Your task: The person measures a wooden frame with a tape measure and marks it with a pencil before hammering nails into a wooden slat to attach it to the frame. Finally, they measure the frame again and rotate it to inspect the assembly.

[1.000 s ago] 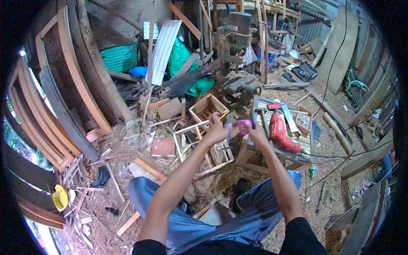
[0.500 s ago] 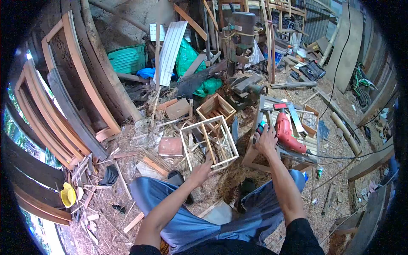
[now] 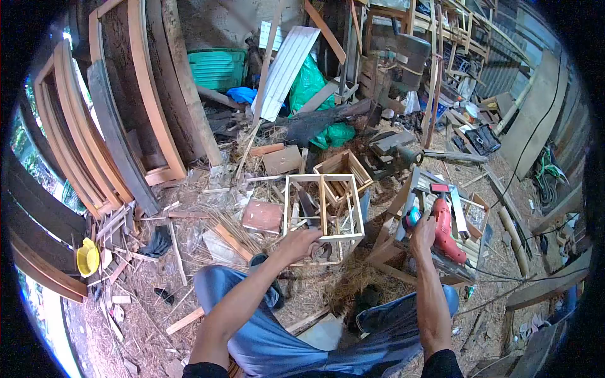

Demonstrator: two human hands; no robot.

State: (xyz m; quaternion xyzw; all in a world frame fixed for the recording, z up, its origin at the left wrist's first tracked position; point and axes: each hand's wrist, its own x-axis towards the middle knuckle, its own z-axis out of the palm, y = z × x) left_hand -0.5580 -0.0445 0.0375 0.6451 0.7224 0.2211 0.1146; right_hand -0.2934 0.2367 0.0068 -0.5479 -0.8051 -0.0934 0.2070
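My left hand (image 3: pixel 302 244) is closed on the near edge of a light wooden box frame (image 3: pixel 323 205), an open frame with a middle bar. To the right, my right hand (image 3: pixel 423 234) is closed around a small blue, rounded object (image 3: pixel 413 217), whose kind I cannot make out. This hand is over a slatted wooden stand (image 3: pixel 394 252), directly left of a red corded power tool (image 3: pixel 443 230) lying on it. A second wooden box (image 3: pixel 358 165), slatted and browner, sits behind the light frame.
A reddish-brown block (image 3: pixel 262 215) lies left of the frame among straw and wood scraps. Curved wooden frames (image 3: pixel 148 94) lean at the left, near a yellow bowl (image 3: pixel 88 258). A black cord (image 3: pixel 498 275) trails right from the power tool. An open black case (image 3: pixel 483 138) lies farther back.
The camera view has shifted, moving the scene. The light wooden frame has been tipped, with its near edge raised in my left hand. My right hand stays beside the red power tool.
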